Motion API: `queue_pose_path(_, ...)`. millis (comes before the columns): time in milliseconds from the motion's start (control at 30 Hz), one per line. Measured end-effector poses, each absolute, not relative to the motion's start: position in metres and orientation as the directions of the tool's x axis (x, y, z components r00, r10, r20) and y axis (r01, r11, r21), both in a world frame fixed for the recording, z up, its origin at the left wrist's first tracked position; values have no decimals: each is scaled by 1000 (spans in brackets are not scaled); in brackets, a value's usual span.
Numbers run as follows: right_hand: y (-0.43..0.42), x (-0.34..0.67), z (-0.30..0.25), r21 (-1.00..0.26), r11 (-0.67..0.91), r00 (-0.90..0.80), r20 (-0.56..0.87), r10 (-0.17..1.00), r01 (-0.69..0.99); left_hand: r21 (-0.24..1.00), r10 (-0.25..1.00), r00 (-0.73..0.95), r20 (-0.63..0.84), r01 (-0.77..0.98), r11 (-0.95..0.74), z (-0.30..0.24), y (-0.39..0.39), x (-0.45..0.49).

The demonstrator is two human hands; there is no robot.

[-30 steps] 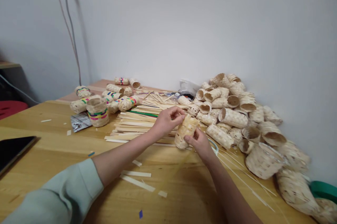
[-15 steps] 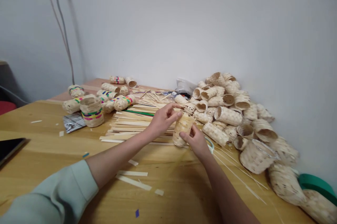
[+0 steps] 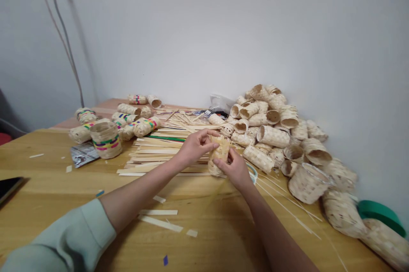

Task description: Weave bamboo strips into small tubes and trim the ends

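Note:
A small woven bamboo basket [image 3: 220,153] stands roughly upright at the middle of the table, between both hands. My left hand [image 3: 198,146] grips its upper left rim, thumb on the near side and fingers over the top edge. On the lower right, my right hand [image 3: 235,169] is closed around its wall, the thumb pressed across the front. Behind and left of the basket lie many flat bamboo strips [image 3: 153,151], one of them green [image 3: 166,138]. Scissors with pale blue-green handles [image 3: 252,173] show partly behind my right hand.
Plain woven baskets [image 3: 273,136] are heaped on the right, with a green tape roll [image 3: 381,214]. At left are a color-banded basket [image 3: 107,140], a silver packet [image 3: 83,155] and a dark tablet or phone [image 3: 9,187]. Cut strip pieces [image 3: 161,223] lie in front.
The view has turned slightly, so most things sit a little further left. My left thumb and fingers have shifted slightly along the basket's rim; both hands still hold it.

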State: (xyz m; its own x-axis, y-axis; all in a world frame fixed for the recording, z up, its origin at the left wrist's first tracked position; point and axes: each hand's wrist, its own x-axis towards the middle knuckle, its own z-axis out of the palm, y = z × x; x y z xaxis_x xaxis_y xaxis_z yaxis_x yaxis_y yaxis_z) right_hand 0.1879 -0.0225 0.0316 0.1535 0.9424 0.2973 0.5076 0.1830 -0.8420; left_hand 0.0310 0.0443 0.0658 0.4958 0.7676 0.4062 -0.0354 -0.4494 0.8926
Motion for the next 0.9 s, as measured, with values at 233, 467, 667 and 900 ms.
queue_pose_path(233,-23,186,33,-829,191,150,311,939,526,633,670,372,643,233,-738,64,33,30)
queue_pose_path(467,-23,184,32,-820,195,147,319,936,538,589,643,359,677,260,-765,60,34,32)
queue_pose_path(667,-27,180,36,-819,220,137,339,931,530,499,554,358,751,242,-832,62,34,30)
queue_pose_path(900,-27,180,37,-771,200,142,351,926,605,560,599,335,728,213,-800,62,33,31)
